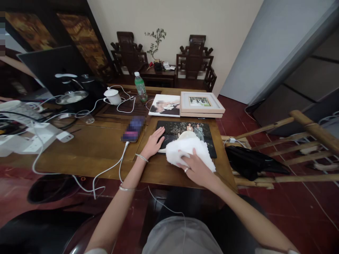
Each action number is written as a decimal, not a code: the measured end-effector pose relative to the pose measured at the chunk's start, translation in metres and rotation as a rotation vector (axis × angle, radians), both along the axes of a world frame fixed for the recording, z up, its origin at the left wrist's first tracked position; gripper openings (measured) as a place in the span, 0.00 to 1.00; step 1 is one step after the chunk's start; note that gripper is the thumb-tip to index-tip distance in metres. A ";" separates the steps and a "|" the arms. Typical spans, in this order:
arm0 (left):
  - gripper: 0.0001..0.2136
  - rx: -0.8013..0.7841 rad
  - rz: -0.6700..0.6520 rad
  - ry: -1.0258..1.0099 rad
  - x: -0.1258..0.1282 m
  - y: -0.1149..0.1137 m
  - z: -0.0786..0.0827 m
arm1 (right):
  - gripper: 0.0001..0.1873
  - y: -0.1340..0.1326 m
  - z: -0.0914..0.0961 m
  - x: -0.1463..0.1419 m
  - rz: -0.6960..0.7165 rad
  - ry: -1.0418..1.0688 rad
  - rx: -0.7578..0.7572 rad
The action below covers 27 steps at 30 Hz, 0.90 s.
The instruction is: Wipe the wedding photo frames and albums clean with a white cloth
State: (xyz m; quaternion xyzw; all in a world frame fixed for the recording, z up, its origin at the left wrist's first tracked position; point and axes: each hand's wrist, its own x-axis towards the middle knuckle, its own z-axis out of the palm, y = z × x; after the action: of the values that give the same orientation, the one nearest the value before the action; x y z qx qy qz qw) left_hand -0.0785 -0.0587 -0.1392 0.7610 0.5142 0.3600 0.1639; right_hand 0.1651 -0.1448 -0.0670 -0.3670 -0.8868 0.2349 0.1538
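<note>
A dark photo panel (172, 128) with a couple in wedding clothes lies flat on the wooden table. My left hand (153, 144) rests on its left edge, fingers stretched out, holding nothing. Over the panel's lower part is a fluffy white cloth (192, 148), which hides much of the picture. My right hand (197, 168) grips and presses this cloth, with some fingers sunk into its folds. Behind the panel are a white photo book (166, 106) and stacked light-wood picture frames (202, 102).
Left of my hands lies a phone (134, 129) with a white cable plugged in. A green-labelled bottle (141, 87), a lidded white cup (112, 96) and a power strip (41, 139) stand farther left. A bamboo rack (280, 121) with a black bag (251, 163) is at the right.
</note>
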 end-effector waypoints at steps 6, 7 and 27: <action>0.22 -0.005 -0.016 0.011 -0.002 0.004 -0.006 | 0.14 0.077 0.005 -0.024 -0.149 -0.062 0.034; 0.22 -0.005 -0.019 0.011 -0.003 0.005 -0.007 | 0.15 0.091 0.006 -0.029 -0.170 -0.057 0.038; 0.21 0.013 -0.012 -0.007 -0.001 0.003 -0.006 | 0.14 0.011 -0.004 -0.011 -0.003 -0.027 0.067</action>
State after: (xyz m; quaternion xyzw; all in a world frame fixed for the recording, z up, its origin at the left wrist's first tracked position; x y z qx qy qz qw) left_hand -0.0797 -0.0552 -0.1455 0.7639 0.5067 0.3650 0.1629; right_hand 0.1536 -0.1334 -0.0709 -0.3663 -0.8956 0.1998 0.1544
